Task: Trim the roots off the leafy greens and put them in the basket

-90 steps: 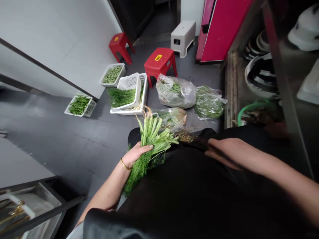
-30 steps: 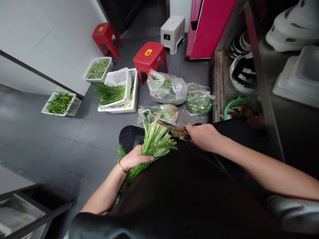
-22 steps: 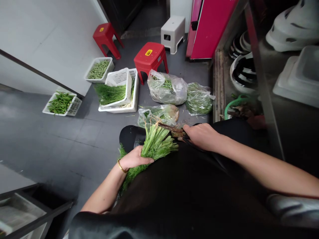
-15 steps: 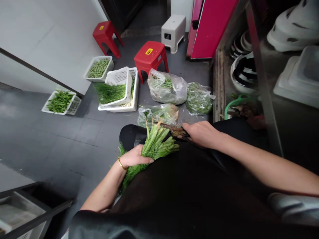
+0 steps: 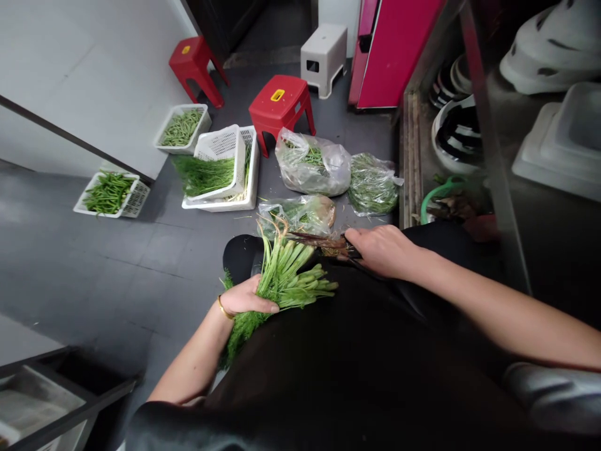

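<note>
A bunch of feathery dill-like greens [image 5: 282, 272] lies over my lap, its pale stem ends fanned out upward and to the right. My left hand [image 5: 248, 296] is wrapped round the stems, the thumb across the front; feathery leaves hang below the wrist. Thin tan roots stick up from some stems. My right hand [image 5: 382, 249] is closed on the dark handle of what look like scissors [image 5: 317, 240], with dull brown blades pointing left at the rooted ends. The fingers hide most of the handle. Straw-coloured root scraps lie beneath the blades.
On the floor ahead are plastic bags of greens [image 5: 312, 166], nested white baskets [image 5: 218, 203] with more feathery greens, and a basket of green peppers [image 5: 110, 193]. Red stools [image 5: 279, 103] stand behind. A metal shelf [image 5: 493, 144] with containers runs along the right.
My left hand and the bunch have shifted slightly left, and the rooted ends now stand left of the blades. My right hand keeps nearly the same place and grip.
</note>
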A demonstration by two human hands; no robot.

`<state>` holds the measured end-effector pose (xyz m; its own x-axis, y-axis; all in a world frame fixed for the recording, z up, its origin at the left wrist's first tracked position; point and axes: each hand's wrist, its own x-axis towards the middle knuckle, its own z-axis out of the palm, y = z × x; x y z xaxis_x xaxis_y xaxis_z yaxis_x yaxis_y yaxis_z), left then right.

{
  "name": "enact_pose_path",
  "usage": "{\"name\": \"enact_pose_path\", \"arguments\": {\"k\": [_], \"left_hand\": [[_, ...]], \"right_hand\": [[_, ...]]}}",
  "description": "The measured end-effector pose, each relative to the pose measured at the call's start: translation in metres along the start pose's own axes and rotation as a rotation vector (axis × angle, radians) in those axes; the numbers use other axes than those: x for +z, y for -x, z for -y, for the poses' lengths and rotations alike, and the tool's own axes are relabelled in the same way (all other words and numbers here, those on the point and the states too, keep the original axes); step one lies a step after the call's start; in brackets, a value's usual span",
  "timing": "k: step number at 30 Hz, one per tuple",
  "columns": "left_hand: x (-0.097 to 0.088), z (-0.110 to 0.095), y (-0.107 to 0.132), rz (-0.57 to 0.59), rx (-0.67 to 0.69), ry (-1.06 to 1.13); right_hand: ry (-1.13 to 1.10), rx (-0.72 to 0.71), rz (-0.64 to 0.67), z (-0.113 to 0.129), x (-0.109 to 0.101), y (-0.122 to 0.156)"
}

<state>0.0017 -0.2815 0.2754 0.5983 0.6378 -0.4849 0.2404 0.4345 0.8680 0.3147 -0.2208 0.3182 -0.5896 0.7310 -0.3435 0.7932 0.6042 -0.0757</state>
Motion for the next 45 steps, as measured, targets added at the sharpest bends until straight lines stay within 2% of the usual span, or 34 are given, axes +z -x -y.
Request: {"name": "enact_pose_path", "arguments": {"k": [3, 10, 15, 19, 22, 28, 35, 40, 45], "left_hand": [[-0.003, 0.002, 0.000, 0.110, -0.004, -0.029], [-0.002, 0.000, 0.001, 0.114, -0.023, -0.048], [-0.001, -0.001, 0.000, 0.123, -0.033, -0.030], [-0.001, 0.000, 0.000, 0.084, -0.051, -0.038], [0.000, 0.001, -0.001, 0.029, -0.041, -0.034], [0.005, 0.003, -0.006, -0.112, -0.065, -0.071], [0.011, -0.005, -0.007, -0.094, -0.091, -0.181], [0.013, -0.005, -0.007, -0.105, -0.110, -0.190], [0.014, -0.007, -0.008, -0.089, -0.115, -0.242]], "right_hand": [[0.007, -0.031, -0.041, 0.005, -0.003, -0.005], [-0.005, -0.052, 0.004, 0.010, -0.004, -0.007], [-0.095, -0.045, 0.052, 0.011, 0.005, -0.005], [-0.146, 0.057, 0.039, 0.004, 0.013, -0.003], [-0.150, 0.135, 0.011, -0.001, 0.011, 0.005], [-0.111, 0.045, 0.105, 0.012, 0.000, 0.014], [-0.083, 0.032, 0.058, 0.025, 0.002, 0.000], [-0.023, 0.046, 0.066, 0.015, 0.001, 0.006], [-0.077, 0.093, 0.097, 0.005, -0.005, 0.010]]}}
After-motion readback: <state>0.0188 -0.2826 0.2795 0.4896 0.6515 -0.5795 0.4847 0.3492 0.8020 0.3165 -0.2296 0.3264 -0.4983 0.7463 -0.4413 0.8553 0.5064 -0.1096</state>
